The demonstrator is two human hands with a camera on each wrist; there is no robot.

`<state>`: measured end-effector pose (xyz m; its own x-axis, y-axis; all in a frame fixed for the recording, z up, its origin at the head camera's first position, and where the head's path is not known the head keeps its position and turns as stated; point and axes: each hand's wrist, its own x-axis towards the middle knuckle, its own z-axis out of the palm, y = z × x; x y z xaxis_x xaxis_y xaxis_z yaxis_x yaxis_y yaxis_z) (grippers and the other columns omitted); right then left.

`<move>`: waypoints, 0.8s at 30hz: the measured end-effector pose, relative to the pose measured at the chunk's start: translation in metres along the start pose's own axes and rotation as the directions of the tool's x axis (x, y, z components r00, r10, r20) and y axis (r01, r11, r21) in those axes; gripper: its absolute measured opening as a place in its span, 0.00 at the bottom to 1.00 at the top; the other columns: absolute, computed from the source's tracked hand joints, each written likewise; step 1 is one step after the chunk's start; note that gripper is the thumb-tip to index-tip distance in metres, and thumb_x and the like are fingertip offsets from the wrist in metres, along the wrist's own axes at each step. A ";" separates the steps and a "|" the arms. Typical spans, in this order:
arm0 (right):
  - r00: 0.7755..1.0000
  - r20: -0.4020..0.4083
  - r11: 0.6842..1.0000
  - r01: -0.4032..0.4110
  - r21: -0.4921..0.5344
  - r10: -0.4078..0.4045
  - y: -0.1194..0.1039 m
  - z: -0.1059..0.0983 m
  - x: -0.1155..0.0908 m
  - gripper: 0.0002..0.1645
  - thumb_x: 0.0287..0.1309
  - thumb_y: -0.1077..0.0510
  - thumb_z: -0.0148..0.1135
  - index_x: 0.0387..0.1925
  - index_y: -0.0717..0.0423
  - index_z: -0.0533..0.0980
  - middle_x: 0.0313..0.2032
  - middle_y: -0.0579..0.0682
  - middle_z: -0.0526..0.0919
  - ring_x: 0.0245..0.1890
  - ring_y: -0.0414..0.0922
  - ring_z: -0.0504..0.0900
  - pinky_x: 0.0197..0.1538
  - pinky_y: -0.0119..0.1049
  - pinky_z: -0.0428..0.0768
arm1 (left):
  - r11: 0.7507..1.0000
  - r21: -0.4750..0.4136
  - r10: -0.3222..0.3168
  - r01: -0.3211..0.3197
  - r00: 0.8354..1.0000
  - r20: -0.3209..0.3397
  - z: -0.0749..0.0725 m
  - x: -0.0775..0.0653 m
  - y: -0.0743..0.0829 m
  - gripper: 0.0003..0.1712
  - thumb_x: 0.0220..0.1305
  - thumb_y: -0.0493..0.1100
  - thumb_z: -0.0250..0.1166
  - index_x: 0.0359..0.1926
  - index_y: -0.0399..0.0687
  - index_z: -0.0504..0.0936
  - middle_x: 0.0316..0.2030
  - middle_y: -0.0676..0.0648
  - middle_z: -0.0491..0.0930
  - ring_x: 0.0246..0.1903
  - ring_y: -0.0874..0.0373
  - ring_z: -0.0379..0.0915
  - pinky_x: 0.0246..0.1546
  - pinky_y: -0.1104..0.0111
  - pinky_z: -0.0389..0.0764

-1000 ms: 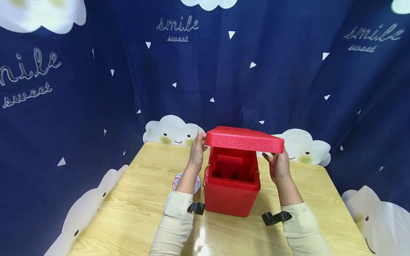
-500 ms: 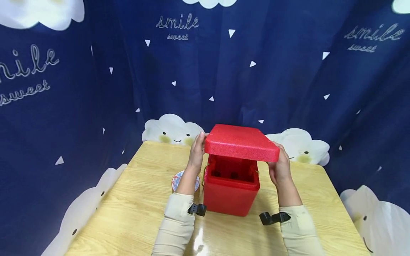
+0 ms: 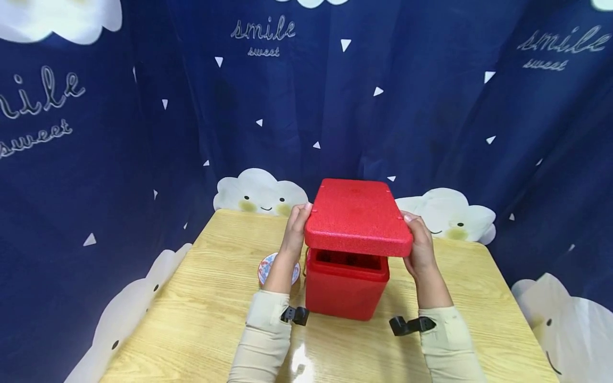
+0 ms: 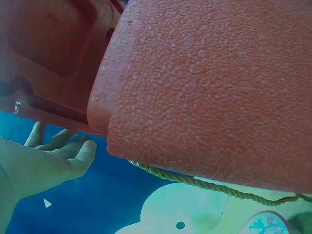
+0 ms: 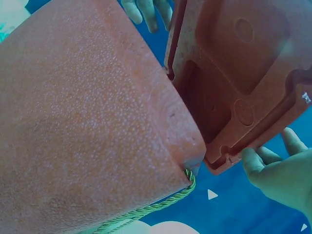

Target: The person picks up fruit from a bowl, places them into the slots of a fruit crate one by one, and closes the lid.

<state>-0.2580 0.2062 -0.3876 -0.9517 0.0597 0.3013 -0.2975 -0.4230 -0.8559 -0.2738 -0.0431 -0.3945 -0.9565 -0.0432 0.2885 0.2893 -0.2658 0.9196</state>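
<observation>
A red foam lid (image 3: 356, 213) is held over the matching red foam box (image 3: 342, 298), its front edge above the opening. My left hand (image 3: 293, 234) grips the lid's left side, thumb near the top edge. On the opposite side my right hand (image 3: 421, 250) holds it the same way. Both wrist views show the lid's recessed underside (image 5: 248, 53) and a gap between it and the box's pebbled wall (image 4: 209, 92). Part of the dark interior shows below the lid in the head view; the rest is hidden.
A twisted gold cord (image 4: 204, 185) hangs along the box's side. Left of the box, partly behind my left forearm, lies a small patterned plate (image 3: 266, 266) on the wooden table (image 3: 206, 298). A dark blue curtain (image 3: 287, 106) with clouds stands behind the table.
Both hands have lowered the lid and levelled it sideways; more of its top now shows and less of the box's interior. The right hand's thumb has come up onto the lid's side. The box stays put.
</observation>
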 end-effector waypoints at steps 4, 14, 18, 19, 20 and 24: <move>0.999 0.034 0.999 -0.027 -0.045 0.029 0.001 -0.001 0.000 0.18 0.66 0.63 0.40 0.54 0.63 0.66 0.42 0.48 0.75 0.38 0.39 0.77 0.39 0.29 0.77 | 1.000 -0.007 -0.016 0.016 1.000 -0.026 -0.001 0.000 -0.002 0.22 0.63 0.52 0.51 0.47 0.37 0.67 0.42 0.46 0.69 0.40 0.59 0.67 0.44 0.68 0.67; 0.997 -0.048 0.989 -0.063 -0.131 0.057 0.008 -0.004 -0.006 0.20 0.65 0.65 0.41 0.59 0.60 0.64 0.48 0.51 0.67 0.42 0.40 0.73 0.38 0.28 0.77 | 0.996 0.080 -0.034 0.034 0.999 0.001 -0.009 -0.001 -0.009 0.23 0.63 0.41 0.57 0.56 0.31 0.69 0.46 0.44 0.73 0.43 0.60 0.68 0.47 0.68 0.69; 0.999 -0.040 0.988 -0.025 -0.150 0.019 0.013 -0.005 -0.009 0.22 0.66 0.65 0.42 0.60 0.66 0.61 0.50 0.52 0.66 0.44 0.40 0.71 0.39 0.28 0.75 | 0.996 0.087 -0.022 0.022 1.000 0.005 -0.010 -0.004 -0.010 0.24 0.62 0.38 0.58 0.57 0.30 0.68 0.49 0.38 0.72 0.45 0.59 0.67 0.47 0.69 0.69; 1.000 -0.026 0.987 -0.016 -0.158 0.012 0.014 -0.005 -0.010 0.22 0.66 0.66 0.42 0.61 0.68 0.60 0.50 0.52 0.67 0.45 0.40 0.71 0.40 0.28 0.75 | 0.996 0.084 -0.012 0.012 1.000 -0.001 -0.009 -0.006 -0.008 0.23 0.62 0.36 0.57 0.57 0.29 0.68 0.49 0.37 0.72 0.45 0.58 0.68 0.46 0.69 0.69; 1.000 -0.010 0.986 -0.010 -0.166 0.009 0.015 -0.006 -0.011 0.23 0.66 0.65 0.43 0.61 0.68 0.60 0.50 0.52 0.68 0.45 0.41 0.71 0.41 0.28 0.75 | 0.997 0.077 -0.001 0.002 1.000 -0.007 -0.008 -0.008 -0.005 0.23 0.62 0.35 0.57 0.57 0.28 0.67 0.49 0.35 0.72 0.45 0.57 0.68 0.46 0.70 0.69; 0.998 0.059 0.977 -0.009 -0.213 0.022 0.016 -0.006 -0.014 0.28 0.65 0.66 0.45 0.65 0.68 0.55 0.56 0.55 0.66 0.54 0.44 0.67 0.48 0.28 0.72 | 0.998 0.049 0.043 -0.041 0.999 -0.028 -0.005 -0.013 -0.003 0.22 0.61 0.33 0.58 0.55 0.27 0.69 0.47 0.34 0.74 0.45 0.54 0.70 0.46 0.71 0.70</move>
<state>-0.2495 0.2045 -0.4078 -0.9518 -0.0033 0.3066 -0.2983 -0.2215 -0.9284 -0.2626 -0.0468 -0.4018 -0.9439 -0.0812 0.3200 0.3301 -0.2160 0.9189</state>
